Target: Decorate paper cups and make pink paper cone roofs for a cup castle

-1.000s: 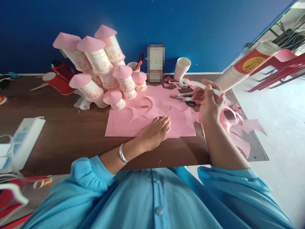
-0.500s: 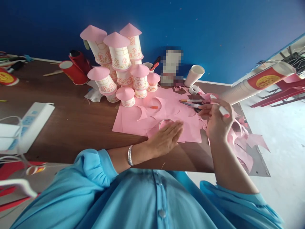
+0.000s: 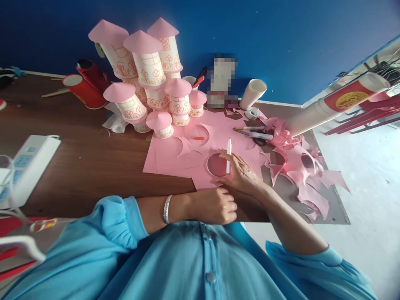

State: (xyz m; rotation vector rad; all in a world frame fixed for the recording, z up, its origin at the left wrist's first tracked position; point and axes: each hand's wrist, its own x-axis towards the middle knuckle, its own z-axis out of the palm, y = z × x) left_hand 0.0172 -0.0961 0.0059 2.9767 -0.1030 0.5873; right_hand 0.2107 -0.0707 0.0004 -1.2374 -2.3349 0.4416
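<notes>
Right hand grips marker; left hand closed, seemingly empty; finger contact may shift ring near desk's front edge

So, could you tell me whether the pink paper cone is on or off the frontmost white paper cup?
On: the cone covers the top of the cup, whose patterned side shows below.

Right hand holding white marker beside round rimmed disc on pink paper. Left hand loosely curled near desk edge. Cone-roofed paper cups behind, stacked; pink scraps toward right.
</notes>
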